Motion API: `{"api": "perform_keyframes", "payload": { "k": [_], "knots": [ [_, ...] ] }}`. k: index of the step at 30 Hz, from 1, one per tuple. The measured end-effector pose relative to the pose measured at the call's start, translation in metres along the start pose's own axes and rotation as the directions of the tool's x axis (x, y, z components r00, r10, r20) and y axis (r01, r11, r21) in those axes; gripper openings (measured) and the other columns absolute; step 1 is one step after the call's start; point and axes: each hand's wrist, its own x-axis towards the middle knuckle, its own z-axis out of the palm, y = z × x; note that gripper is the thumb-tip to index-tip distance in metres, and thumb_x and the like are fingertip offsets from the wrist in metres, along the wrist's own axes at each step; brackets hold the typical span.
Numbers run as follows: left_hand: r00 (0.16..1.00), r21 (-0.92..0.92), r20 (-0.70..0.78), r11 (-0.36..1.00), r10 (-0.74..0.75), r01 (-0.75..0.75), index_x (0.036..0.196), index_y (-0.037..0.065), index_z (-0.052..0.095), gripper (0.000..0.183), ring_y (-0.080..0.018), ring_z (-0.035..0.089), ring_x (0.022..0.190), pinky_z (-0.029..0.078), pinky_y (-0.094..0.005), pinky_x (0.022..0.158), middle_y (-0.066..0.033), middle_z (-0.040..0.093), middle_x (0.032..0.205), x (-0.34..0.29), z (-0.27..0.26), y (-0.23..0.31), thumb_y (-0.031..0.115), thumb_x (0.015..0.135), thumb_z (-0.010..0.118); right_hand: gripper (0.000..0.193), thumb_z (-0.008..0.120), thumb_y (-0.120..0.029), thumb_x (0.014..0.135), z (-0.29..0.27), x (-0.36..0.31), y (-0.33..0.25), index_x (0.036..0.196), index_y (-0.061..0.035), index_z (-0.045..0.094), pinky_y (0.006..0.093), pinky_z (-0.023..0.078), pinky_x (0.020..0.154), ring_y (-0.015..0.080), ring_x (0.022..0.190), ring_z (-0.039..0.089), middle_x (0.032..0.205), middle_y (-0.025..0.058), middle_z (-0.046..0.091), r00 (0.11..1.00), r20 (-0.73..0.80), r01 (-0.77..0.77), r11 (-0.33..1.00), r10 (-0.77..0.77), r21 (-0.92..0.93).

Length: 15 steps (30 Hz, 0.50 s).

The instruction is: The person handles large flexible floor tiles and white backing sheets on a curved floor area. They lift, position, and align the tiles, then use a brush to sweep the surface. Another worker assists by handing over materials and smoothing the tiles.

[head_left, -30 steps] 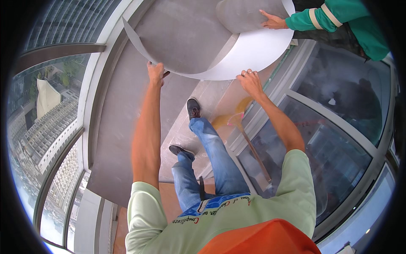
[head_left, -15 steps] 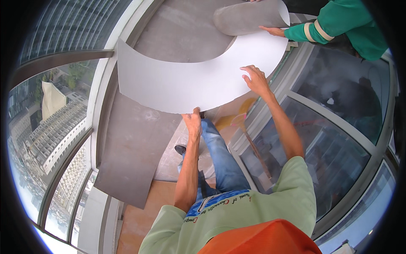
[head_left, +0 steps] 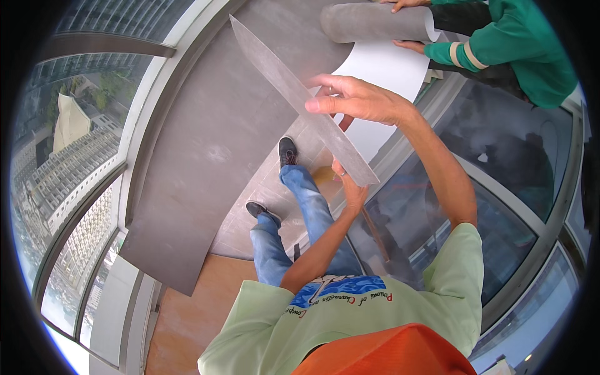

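A long flexible sheet [head_left: 289, 87], grey on the face turned to me and white on the other, stands raised and tilted, seen nearly edge-on. My left hand [head_left: 354, 195] is closed on its near lower end, with part of the fingers hidden behind it. My right hand [head_left: 369, 102] is at the sheet's upper edge, fingers apart and curved. Its thumb tip overlaps the edge; whether it presses there I cannot tell. Farther off, the white part [head_left: 390, 69] of a sheet leads to a grey roll [head_left: 372, 24], where a co-worker's two hands [head_left: 410, 46] rest.
Grey sheeting [head_left: 181, 162] covers much of the floor along the curved window wall [head_left: 140, 119] on my left. Glass panels in metal frames [head_left: 494, 159] stand to my right. My shoes are on pale dusty flooring [head_left: 256, 194]. Orange-brown flooring [head_left: 187, 319] lies near me.
The sheet, spread with its white face up before, has been lifted and turned so its grey face shows. My left hand moved right with its end; my right hand moved up and left to its edge.
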Motion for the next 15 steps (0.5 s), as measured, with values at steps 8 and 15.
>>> {"api": "perform_keyframes", "payload": {
  "k": [8,15],
  "knots": [
    [0.954,-0.171,0.029,0.941,0.300,-0.291,0.140,0.005,0.013,0.093,-0.0339,0.031,0.127,0.028,-0.0440,0.104,-0.0206,0.024,0.137,-0.002,0.028,0.037,0.015,0.071,0.075,0.032,0.048,-0.009,0.085,0.000,-0.096,-0.028,0.114,0.0020,0.055,0.0323,0.042,0.058,0.0195,0.064,0.051,0.082,0.0157,0.057,0.991,-0.130,-0.037,0.886,-0.026,-0.461],
    [0.873,-0.003,0.369,0.940,0.318,-0.341,0.139,0.008,0.015,0.095,-0.0375,0.033,0.128,0.037,-0.0428,0.102,-0.0220,0.025,0.137,0.002,0.026,0.048,0.005,0.068,0.077,0.031,0.049,-0.004,0.082,0.040,-0.156,0.013,0.112,-0.0058,0.058,0.0375,0.044,0.062,0.0286,0.073,0.057,0.082,0.0123,0.059,0.907,-0.393,-0.086,0.844,-0.155,-0.530]
  ]
}}
